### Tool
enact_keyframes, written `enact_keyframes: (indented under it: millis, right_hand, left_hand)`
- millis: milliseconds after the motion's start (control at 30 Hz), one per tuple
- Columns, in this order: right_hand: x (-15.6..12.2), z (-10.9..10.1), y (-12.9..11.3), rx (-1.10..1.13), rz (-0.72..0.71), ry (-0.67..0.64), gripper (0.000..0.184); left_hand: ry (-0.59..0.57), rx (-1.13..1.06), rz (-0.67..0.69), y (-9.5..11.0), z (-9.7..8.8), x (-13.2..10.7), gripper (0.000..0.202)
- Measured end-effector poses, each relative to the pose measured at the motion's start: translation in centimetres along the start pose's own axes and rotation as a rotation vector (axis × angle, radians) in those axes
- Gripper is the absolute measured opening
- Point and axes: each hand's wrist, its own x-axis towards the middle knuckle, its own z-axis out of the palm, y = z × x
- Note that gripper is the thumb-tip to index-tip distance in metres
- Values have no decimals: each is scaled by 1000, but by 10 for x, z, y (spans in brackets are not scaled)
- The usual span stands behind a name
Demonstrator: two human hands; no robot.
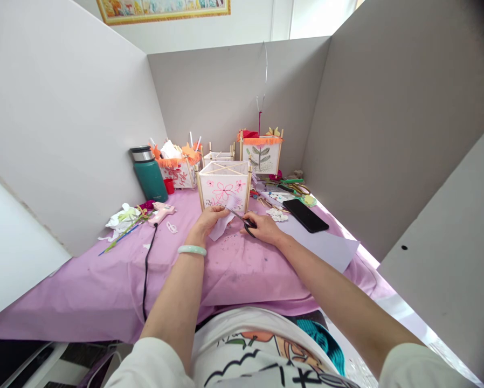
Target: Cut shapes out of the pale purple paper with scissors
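Observation:
My left hand (210, 218) pinches a piece of pale lilac paper (221, 227) above the pink cloth. In my right hand (264, 228) is a pair of scissors (249, 223), its blades pointing left and meeting the paper's edge. Whether the blades are apart is too small to make out. Right behind both hands stands a white-sided lantern frame (225, 183) with wooden corner sticks and pink flowers drawn on its front. Small dark scraps dot the cloth below the paper.
At the left are a green bottle (150, 175), a pink glue gun (161, 213) and its black cord (146, 269). A black phone (305, 215) lies on a lilac sheet (331, 247) at the right. Decorated lanterns (261, 156) and grey partitions (234, 91) are behind.

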Motion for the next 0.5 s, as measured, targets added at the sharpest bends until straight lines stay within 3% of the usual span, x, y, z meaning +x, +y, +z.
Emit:
enact_keyframes:
  millis: [500]
  right_hand:
    - [1,1,2,-20,-10,6,37]
  left_hand:
    - [-45,60,9,-6,-7,7,26]
